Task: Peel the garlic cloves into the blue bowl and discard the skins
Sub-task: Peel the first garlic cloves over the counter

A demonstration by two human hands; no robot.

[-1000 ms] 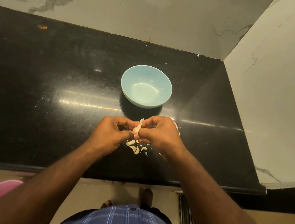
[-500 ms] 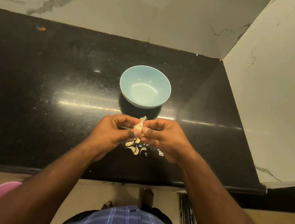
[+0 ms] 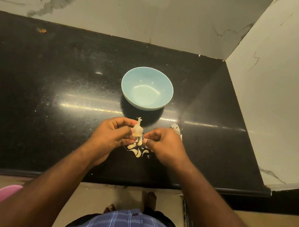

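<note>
left hand (image 3: 112, 137) fingers pinch garlic (image 3: 137, 130); right hand (image 3: 163, 145) fingers curled, contents hidden.

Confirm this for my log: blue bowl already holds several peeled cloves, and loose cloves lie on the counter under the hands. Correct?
Not quite. In the head view the blue bowl is empty. The loose cloves do lie on the counter below the left hand and right hand.

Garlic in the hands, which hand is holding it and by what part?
The left hand grips the garlic by its lower body; the right hand pinches a skin.
</note>
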